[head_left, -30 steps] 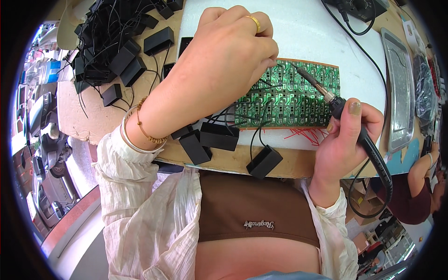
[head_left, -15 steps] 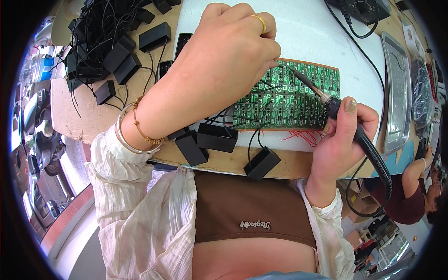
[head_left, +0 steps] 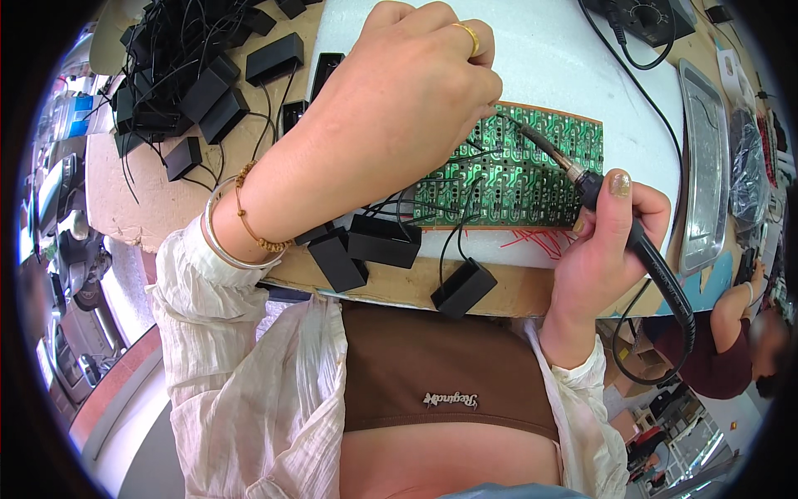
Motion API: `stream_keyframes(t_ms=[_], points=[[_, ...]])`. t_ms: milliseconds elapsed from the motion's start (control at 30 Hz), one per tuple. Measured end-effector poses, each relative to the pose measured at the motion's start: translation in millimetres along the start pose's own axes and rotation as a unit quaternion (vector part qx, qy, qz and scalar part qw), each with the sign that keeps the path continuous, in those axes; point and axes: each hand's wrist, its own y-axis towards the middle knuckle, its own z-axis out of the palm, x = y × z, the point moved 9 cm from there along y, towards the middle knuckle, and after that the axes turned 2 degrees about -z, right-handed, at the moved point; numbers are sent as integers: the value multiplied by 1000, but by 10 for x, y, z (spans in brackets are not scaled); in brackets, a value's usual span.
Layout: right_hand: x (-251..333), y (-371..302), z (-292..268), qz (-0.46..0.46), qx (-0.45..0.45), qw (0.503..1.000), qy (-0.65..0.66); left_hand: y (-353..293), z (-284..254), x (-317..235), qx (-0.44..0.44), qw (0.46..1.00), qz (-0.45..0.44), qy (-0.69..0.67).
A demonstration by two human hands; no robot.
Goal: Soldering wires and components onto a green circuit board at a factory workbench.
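My right hand (head_left: pixel 605 233) is wrapped round a soldering iron (head_left: pixel 663 274), thumb on top. Its tip meets the upper part of a green circuit board panel (head_left: pixel 532 183), close to my left fingertips. My left hand (head_left: pixel 432 83) is closed in a pinch over the board's upper left corner; what its fingers hold is hidden behind the hand. Black wires run from the board's left part to black box-shaped cases, one (head_left: pixel 464 287) at the front edge and others (head_left: pixel 384 240) below my left wrist. Red wires (head_left: pixel 540 242) stick out under the board's near edge.
A heap of black cases (head_left: pixel 166 83) with tangled wires lies at the far left. White foam (head_left: pixel 640 125) sits under the board. Further right are a metal tray (head_left: pixel 705 166) and a black station with a dial (head_left: pixel 644 21). Another person's arm (head_left: pixel 731 320) shows at the right.
Both hands and the soldering iron hold nearly the same place over the board. The whole view has shifted very slightly.
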Motion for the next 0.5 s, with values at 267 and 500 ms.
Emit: stream_keyframes(t_ms=[267, 500], points=[[-13, 8, -7, 6, 6, 1000, 0, 11, -8, -6, -4, 1000, 1, -11], [-14, 10, -27, 5, -7, 1000, -1, 14, 0, 1, 3, 1000, -4, -13]])
